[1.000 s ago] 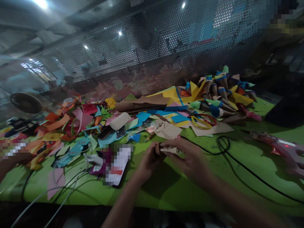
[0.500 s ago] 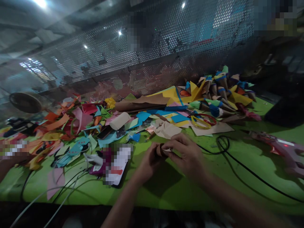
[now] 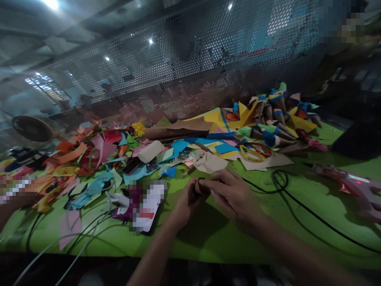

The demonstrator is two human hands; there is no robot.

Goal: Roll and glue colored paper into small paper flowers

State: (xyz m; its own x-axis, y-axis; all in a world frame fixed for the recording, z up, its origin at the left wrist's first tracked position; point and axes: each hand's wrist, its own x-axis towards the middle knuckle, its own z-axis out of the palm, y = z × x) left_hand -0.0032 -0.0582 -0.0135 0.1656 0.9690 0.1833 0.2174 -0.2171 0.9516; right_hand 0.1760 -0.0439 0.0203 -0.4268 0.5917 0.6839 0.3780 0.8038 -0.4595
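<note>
A small curled piece of brown paper (image 3: 200,185) is held between my two hands above the green table. My left hand (image 3: 188,201) is closed around its left side. The fingers of my right hand (image 3: 231,194) press together on its right side, covering part of it. Just beyond my fingers lies crumpled tan paper (image 3: 210,162). Off to the right, a pink glue gun (image 3: 354,186) with a small red light lies on the table, its tip towards the middle.
Scissors (image 3: 253,153) with yellow and red handles lie among coloured paper scraps (image 3: 98,147). Paper cones (image 3: 278,113) are heaped at the back right. Left of my hands is a phone (image 3: 150,206) near cables (image 3: 86,236). Another person's hand (image 3: 19,198) is at the far left.
My right fingers have closed in over the brown paper and tilted slightly, hiding the pale bit that showed at their tips. My left hand has barely moved.
</note>
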